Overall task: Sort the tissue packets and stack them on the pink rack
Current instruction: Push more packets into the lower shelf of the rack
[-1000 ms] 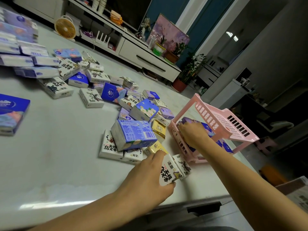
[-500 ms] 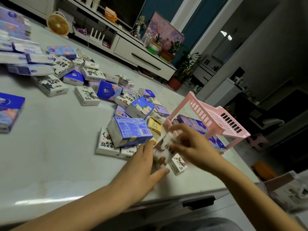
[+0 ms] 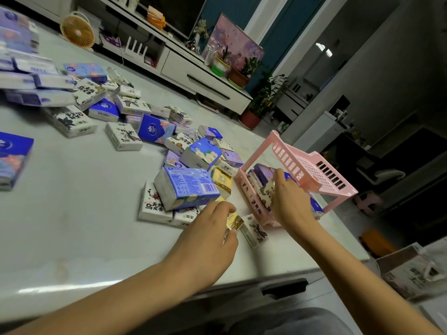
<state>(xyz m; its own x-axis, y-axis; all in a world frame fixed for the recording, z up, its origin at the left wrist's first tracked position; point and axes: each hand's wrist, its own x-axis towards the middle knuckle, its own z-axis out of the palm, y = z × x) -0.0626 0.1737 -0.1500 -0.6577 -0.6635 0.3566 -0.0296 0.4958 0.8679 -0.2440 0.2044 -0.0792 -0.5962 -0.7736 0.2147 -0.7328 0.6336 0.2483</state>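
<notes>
The pink rack (image 3: 312, 165) stands near the table's right end, with purple and blue packets (image 3: 262, 171) on its lower level. My right hand (image 3: 289, 200) reaches under the rack's top shelf and grips a white packet with black print (image 3: 266, 193) among them. My left hand (image 3: 208, 234) pinches a small yellow packet (image 3: 234, 222) on the table just left of the rack. A white packet (image 3: 254, 230) lies between my hands. A large blue packet (image 3: 186, 187) rests on white ones behind my left hand.
Many more tissue packets (image 3: 125, 131) are scattered across the white table (image 3: 72, 226) to the left and back. The table's front edge runs close under my forearms. A low TV cabinet (image 3: 205, 78), potted plants and a small fan stand beyond the table.
The white printed packet passed from my left hand to my right, which carried it into the rack's lower level. My left hand dropped back and took hold of a yellow packet.
</notes>
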